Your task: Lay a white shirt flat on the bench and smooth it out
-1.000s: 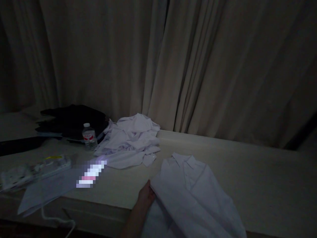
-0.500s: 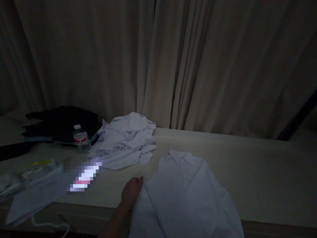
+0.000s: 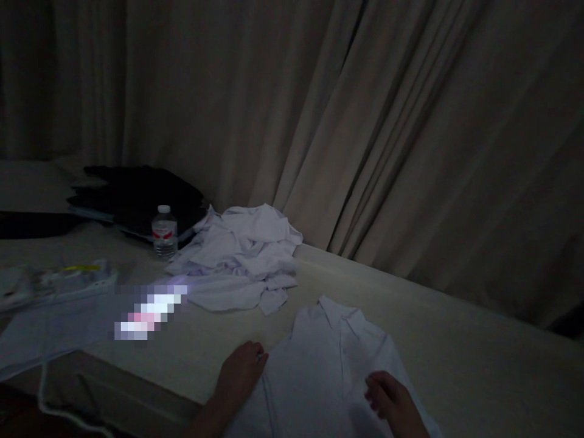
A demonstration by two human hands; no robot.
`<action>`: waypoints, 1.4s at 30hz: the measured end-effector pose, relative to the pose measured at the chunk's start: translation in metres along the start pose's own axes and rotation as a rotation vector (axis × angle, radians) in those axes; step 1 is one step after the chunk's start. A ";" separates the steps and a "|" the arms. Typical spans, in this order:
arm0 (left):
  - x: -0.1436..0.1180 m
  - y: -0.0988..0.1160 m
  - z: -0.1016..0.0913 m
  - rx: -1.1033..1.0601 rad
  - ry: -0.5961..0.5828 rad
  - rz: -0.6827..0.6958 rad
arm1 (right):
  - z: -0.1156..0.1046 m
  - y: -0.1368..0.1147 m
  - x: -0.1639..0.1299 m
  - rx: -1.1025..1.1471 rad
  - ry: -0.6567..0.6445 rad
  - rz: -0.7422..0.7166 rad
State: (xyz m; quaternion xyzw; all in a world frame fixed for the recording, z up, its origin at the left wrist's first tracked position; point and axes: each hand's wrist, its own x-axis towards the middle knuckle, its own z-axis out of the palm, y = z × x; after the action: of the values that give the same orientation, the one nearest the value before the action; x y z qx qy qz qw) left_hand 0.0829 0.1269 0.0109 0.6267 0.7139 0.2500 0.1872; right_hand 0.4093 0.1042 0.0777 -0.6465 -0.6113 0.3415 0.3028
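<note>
A white collared shirt (image 3: 305,371) lies front up on the table, its collar pointing away from me and its lower part beyond the bottom of the view. My left hand (image 3: 241,371) is closed at the shirt's left edge, thumb and fingers pinching the cloth there. Above the right side of the shirt's front is my right hand (image 3: 395,401), its fingers loosely curled and slightly apart, with nothing visible in them. Behind the shirt, to the left, sits a crumpled heap of white shirts (image 3: 246,255).
A clear water bottle (image 3: 165,234) stands before a stack of dark folded clothes (image 3: 141,194). Left are a power strip (image 3: 73,289), paper sheets (image 3: 50,325), a white cable (image 3: 43,389) and a bright blurred patch. A curtain (image 3: 237,109) hangs behind the table (image 3: 182,359).
My right hand has come into view over the shirt's right side. My left hand stays at the left edge. The view has tilted and turned left.
</note>
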 end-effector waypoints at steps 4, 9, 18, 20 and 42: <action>0.001 -0.006 0.008 -0.018 0.026 0.035 | 0.058 -0.042 0.089 -0.158 -0.032 -0.187; -0.001 -0.014 0.017 -0.039 0.086 0.047 | 0.111 -0.070 0.160 -0.311 -0.018 -0.128; 0.001 -0.019 0.012 -0.095 -0.004 -0.027 | 0.138 -0.053 0.209 -0.375 -0.054 -0.015; 0.002 -0.017 0.008 -0.087 -0.016 -0.059 | 0.133 -0.046 0.216 -0.318 -0.067 -0.027; 0.008 0.001 -0.011 0.253 -0.112 -0.005 | 0.129 -0.038 0.217 -0.191 -0.126 -0.131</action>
State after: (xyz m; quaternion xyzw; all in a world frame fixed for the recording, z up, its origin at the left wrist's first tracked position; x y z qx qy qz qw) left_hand 0.0763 0.1332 0.0204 0.6564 0.7298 0.1223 0.1470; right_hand 0.2866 0.3201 0.0178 -0.6083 -0.6997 0.3014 0.2225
